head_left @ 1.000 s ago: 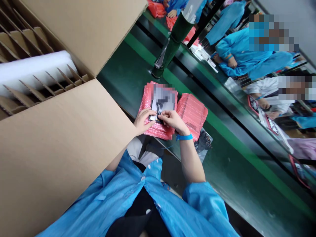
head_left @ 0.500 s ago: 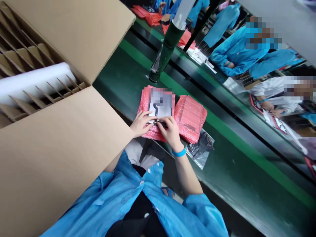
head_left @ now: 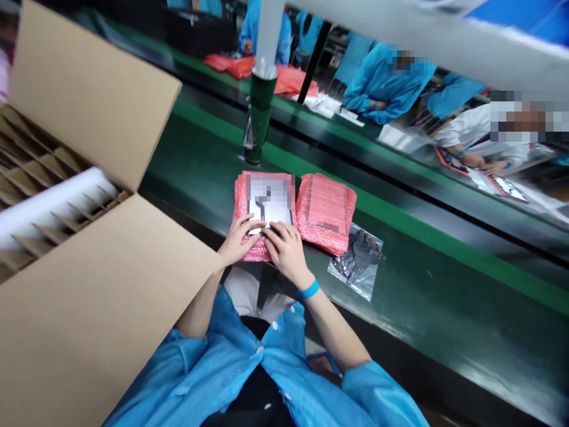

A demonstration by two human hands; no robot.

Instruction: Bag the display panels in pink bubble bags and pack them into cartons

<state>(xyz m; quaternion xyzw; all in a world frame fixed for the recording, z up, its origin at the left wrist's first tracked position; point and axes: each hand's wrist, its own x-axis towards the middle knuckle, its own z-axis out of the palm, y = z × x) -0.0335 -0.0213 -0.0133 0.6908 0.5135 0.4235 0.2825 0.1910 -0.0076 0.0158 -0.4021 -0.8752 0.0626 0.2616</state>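
1. Long dark green conveyor bench [head_left: 448, 302] with a bright green stripe [head_left: 444, 249] down it.
2. Green-and-white round post [head_left: 260, 101] standing right on it.
3. Second bench [head_left: 355, 137] across the way, folks in blue smocks [head_left: 382, 86] and a white one [head_left: 471, 136] working there.

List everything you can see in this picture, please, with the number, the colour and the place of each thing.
cardboard carton: 1, brown, open at left
carton dividers: 1 set, brown, inside the carton
foam roll: 1, white, inside the carton
pink bubble bag pile: 1, pink, under the hands
pink bubble bag pile: 1, pink, to the right
printed card: 1, white, partly blurred, on the pile under the hands
clear plastic bag: 1, dark contents, right of the piles
conveyor belt: 1, dark green, under these
post: 1, dark green, on the belt
co-workers: several, blue or white, beyond the belt
left hand: 1, on the card
right hand: 1, on the card
wristband: 1, blue, right wrist
gown: 1, blue, on the person
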